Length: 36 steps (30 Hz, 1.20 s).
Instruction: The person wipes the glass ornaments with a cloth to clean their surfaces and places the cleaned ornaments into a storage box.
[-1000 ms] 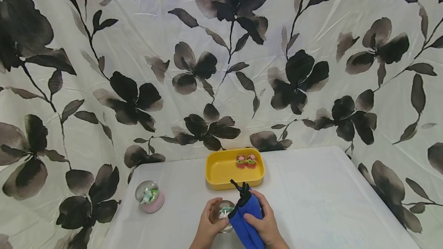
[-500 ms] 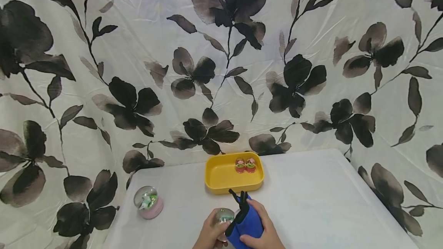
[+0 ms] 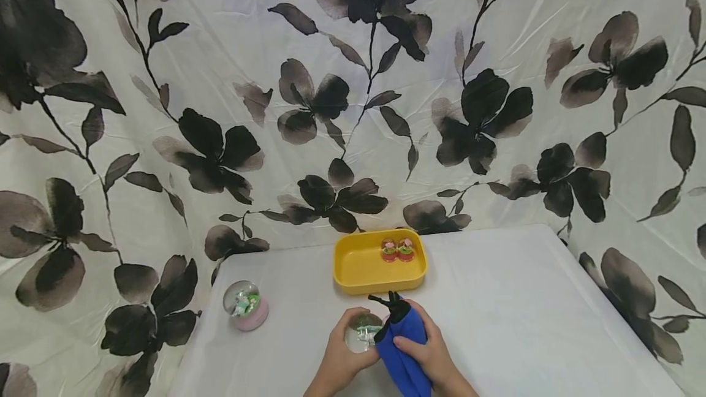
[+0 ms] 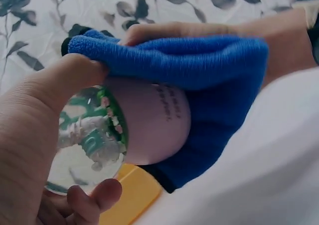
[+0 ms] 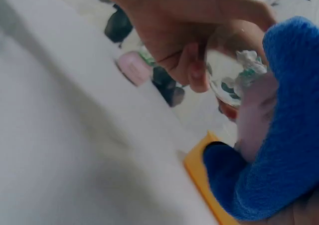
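My left hand [image 3: 343,351] grips the clear dome of a snow globe [image 3: 364,331] by its glass, fingers curled round it. In the left wrist view the globe [image 4: 154,117] lies sideways, its pink base with small lettering turned toward the cloth and a pale figure with green inside the dome. My right hand [image 3: 427,348] holds a blue cloth [image 3: 405,351] with black edging, folded and wrapped against the base. From the right wrist view, the blue cloth [image 5: 284,135] covers much of the pink base and hides most of that hand.
A second snow globe [image 3: 245,305] with a pink base stands at the left of the white table [image 3: 524,317]. Behind the hands sits a yellow tray [image 3: 358,268] with two small red-based globes [image 3: 397,250] in its right part. A floral curtain [image 3: 353,109] hangs behind the table.
Both hands keep hold of the globe and cloth. The cloth and globe have shifted and turned slightly between the frames, and the head view has tilted a little down, then up.
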Motion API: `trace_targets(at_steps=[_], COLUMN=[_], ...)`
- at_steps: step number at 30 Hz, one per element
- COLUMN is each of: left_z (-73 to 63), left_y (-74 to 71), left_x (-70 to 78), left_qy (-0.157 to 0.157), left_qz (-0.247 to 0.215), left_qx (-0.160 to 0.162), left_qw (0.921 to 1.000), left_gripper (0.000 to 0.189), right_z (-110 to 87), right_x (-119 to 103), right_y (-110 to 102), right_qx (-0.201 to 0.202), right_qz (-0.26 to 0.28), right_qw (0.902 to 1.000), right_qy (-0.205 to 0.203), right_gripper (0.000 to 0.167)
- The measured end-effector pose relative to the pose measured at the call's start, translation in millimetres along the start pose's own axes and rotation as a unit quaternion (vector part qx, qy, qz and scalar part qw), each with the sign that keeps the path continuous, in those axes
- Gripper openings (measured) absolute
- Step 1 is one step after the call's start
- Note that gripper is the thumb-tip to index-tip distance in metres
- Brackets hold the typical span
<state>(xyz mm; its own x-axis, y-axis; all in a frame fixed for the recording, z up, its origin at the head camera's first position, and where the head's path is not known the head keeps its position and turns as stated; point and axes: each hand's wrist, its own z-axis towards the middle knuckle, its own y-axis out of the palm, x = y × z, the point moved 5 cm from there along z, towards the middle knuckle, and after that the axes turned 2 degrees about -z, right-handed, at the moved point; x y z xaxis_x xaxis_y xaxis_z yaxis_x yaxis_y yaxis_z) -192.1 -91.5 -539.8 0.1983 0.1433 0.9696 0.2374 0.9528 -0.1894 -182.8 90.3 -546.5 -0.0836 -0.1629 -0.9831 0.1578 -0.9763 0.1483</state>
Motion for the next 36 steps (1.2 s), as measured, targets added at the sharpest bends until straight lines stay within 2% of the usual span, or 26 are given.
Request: trace_targets(at_steps=[4,7,9,11,14,17,19,21,23,25,27,30,32,36], left_z=[1.9,4.2,6.5,8.6,10.9,11.1,9.9,8.0,5.8,3.9,2.3,-0.2,-1.9,-4.6], left_y=[-4.4,-6.5,-8.7,-11.3,-14.0,-14.8,-15.4,-16.0,-14.9,-11.0,-5.7,2.3,7.3,18.4], left_x=[7.5,12.3,14.8,16.6,17.1,14.2,10.6,5.3,-1.2,-8.0,-13.7,-17.9,-20.1,-24.0], left_qy=[0.055,0.105,0.129,0.139,0.131,0.123,0.123,0.119,0.108,0.087,0.069,0.052,0.028,-0.048], left_qz=[0.079,0.096,0.089,0.076,0.052,0.04,0.031,0.011,-0.034,-0.096,-0.162,-0.219,-0.233,-0.251], left_qx=[-0.023,-0.05,-0.069,-0.089,-0.116,-0.122,-0.105,-0.074,-0.043,-0.02,0.001,0.045,0.084,0.154], left_qw=[0.9951,0.9886,0.9852,0.9833,0.9833,0.9841,0.9864,0.99,0.9926,0.9914,0.9844,0.9734,0.9685,0.9543], left_gripper=[0.075,0.079,0.078,0.077,0.075,0.073,0.071,0.069,0.067,0.066,0.064,0.059,0.056,0.059], right_z=[3.0,3.6,3.9,4.9,6.2,7.0,6.7,5.6,3.7,3.4,4.1,6.3,6.2,4.2], right_x=[5.0,6.3,5.1,3.8,2.4,1.7,2.1,2.2,2.1,1.3,-0.9,-4.2,-5.3,-3.5], right_y=[0.8,1.5,2.9,4.3,5.1,4.1,3.3,2.9,2.5,2.8,3.8,7.3,9.1,11.4], right_qx=[-0.04,-0.083,-0.109,-0.132,-0.152,-0.157,-0.155,-0.152,-0.145,-0.132,-0.114,-0.083,-0.053,0.021], right_qz=[0.045,0.079,0.102,0.114,0.11,0.1,0.099,0.098,0.098,0.098,0.104,0.117,0.122,0.121], right_qw=[0.9968,0.9887,0.9802,0.9713,0.9628,0.9603,0.9604,0.9627,0.9661,0.9716,0.9774,0.9834,0.9861,0.9877], right_qy=[0.053,0.097,0.13,0.162,0.195,0.208,0.209,0.201,0.19,0.17,0.145,0.111,0.1,0.096], right_gripper=[0.062,0.065,0.068,0.071,0.072,0.072,0.074,0.075,0.079,0.08,0.078,0.074,0.072,0.076])
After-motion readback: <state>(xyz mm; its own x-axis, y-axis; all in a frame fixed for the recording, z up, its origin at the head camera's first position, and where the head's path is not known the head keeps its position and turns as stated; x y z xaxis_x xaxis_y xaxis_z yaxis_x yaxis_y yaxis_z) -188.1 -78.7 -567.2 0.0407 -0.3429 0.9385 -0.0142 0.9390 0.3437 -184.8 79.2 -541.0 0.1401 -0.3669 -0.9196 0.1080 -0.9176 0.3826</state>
